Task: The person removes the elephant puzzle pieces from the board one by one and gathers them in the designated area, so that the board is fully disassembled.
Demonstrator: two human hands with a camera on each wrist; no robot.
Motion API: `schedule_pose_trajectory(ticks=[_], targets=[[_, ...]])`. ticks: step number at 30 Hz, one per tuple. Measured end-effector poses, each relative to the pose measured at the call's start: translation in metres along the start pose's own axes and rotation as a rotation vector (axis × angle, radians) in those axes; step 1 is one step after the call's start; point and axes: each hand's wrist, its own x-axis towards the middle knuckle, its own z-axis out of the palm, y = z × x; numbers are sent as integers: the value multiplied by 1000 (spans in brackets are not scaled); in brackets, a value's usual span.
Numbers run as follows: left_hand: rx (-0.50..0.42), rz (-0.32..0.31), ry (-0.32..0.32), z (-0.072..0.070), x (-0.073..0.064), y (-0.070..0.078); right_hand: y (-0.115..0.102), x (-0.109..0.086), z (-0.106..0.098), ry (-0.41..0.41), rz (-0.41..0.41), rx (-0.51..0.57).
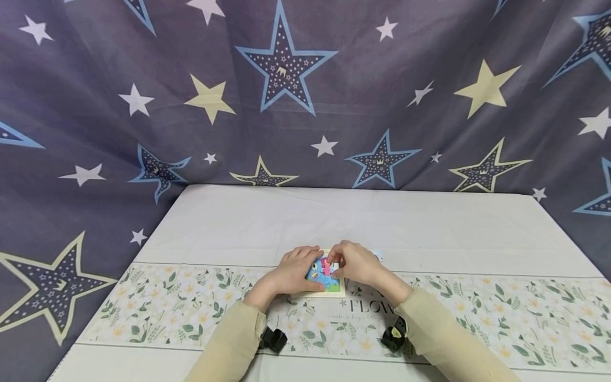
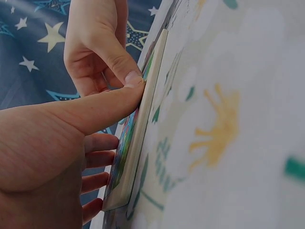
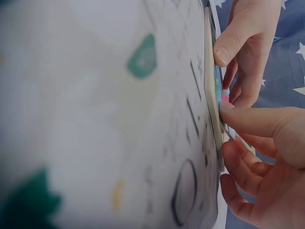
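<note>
A small jigsaw puzzle (image 1: 333,286) in a pale wooden tray (image 2: 125,196) lies on the table, with a blue animal, a pink patch and green ground on it. My left hand (image 1: 295,270) spans its left side and steadies it, thumb resting along the near edge and fairly straight fingers on the left part. Over the right part, my right hand (image 1: 357,263) pinches a thin puzzle piece (image 3: 228,132) between thumb and fingers, at the tray's surface. The right fingers hide most of that piece.
A light blue piece (image 1: 377,254) shows just behind the right hand. Under the tray runs a floral mat (image 1: 191,313) with printed lettering, across a white-covered table (image 1: 267,217). A dark star-patterned curtain (image 1: 286,132) hangs at the back. Black wrist devices (image 1: 273,339) sit below both sleeves.
</note>
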Motion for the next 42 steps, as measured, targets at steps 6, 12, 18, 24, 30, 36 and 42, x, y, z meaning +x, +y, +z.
schedule_pose_trajectory(ticks=[6,12,18,24,30,36,42], targets=[[-14,28,17,0,-3,1,2,-1,0,-17,-21,20],[-8,10,5,0,-2,1,6,-3,-2,-24,-57,76],[3,-4,3,1,1,-1,6,-2,-4,-11,-71,86],[-3,0,2,0,0,0,5,-3,-5,-15,-48,95],[-3,-12,1,1,0,-1,4,-4,-5,-22,-53,111],[-1,-8,-8,0,0,-1,4,-5,-5,-22,-63,104],[-2,-9,-12,-2,-2,1,3,-5,-4,-27,-68,89]])
